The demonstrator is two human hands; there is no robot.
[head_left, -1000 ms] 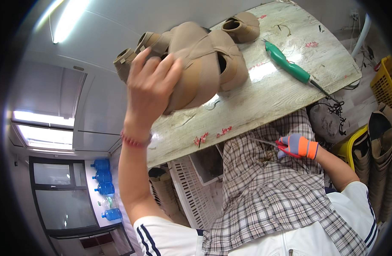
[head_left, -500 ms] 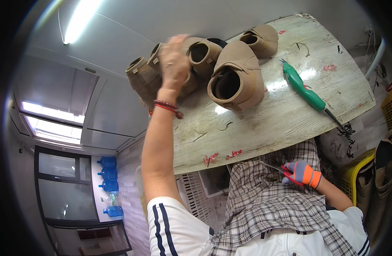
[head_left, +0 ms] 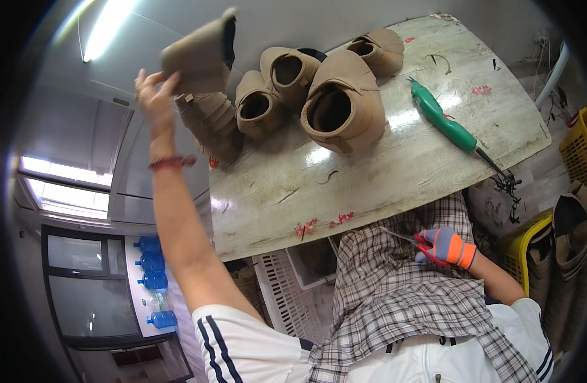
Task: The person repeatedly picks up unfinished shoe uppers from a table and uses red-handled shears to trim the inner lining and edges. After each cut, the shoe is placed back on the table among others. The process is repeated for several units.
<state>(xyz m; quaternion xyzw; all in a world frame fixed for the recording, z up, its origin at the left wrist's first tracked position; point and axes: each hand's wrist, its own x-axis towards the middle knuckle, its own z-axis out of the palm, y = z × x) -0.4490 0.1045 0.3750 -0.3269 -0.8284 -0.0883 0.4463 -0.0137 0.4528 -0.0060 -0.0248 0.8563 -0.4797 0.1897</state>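
Note:
My left hand (head_left: pixel 156 96), blurred and bare, reaches up at the far left with its fingers spread. Against its fingertips a tan shoe upper (head_left: pixel 201 57), dark inside, hangs tilted above a nested stack of shoe uppers (head_left: pixel 213 121). Motion smears the contact between fingers and upper. In a grey and orange glove, my right hand (head_left: pixel 443 246) is closed round red-handled scissors (head_left: pixel 424 242) over the checked apron (head_left: pixel 396 274). More tan shoe uppers stand upright on the table: one large (head_left: pixel 344 108), others (head_left: pixel 258 105) (head_left: pixel 290 73) (head_left: pixel 376 51).
A green handheld power tool (head_left: pixel 443 121) with a black cord lies on the right of the pale wooden table (head_left: pixel 268 204). Red scraps (head_left: pixel 341 219) and thread bits dot the tabletop. Yellow baskets (head_left: pixel 517 255) (head_left: pixel 581 147) stand at right; a white crate (head_left: pixel 287 293) sits below the table.
My left hand has swung left, away from the middle uppers. One upper is now raised and tilted above the stack. My right hand keeps the scissors in nearly the same place.

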